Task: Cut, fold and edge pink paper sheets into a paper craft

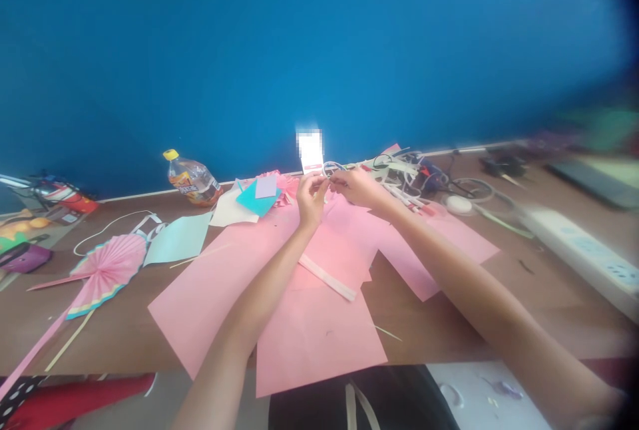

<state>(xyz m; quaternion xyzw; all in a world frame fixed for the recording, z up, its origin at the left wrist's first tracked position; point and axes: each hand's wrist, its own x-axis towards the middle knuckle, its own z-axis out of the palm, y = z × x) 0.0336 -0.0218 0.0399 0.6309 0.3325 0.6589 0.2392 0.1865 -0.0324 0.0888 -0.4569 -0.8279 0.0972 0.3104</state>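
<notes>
My left hand and my right hand meet at the far side of the table, fingertips pinched close together. Whatever lies between the fingers is too small and blurred to make out. Just behind them, a lit phone leans upright against the blue wall. Below my forearms are spread several sheets of pink paper, with a pale strip lying across them. A crumpled pink paper piece is left of my left hand.
A pleated pink fan, a pale green sheet, teal paper and a yellow-capped bottle lie or stand to the left. On the right are a heap of paper strips and cables and a white power strip.
</notes>
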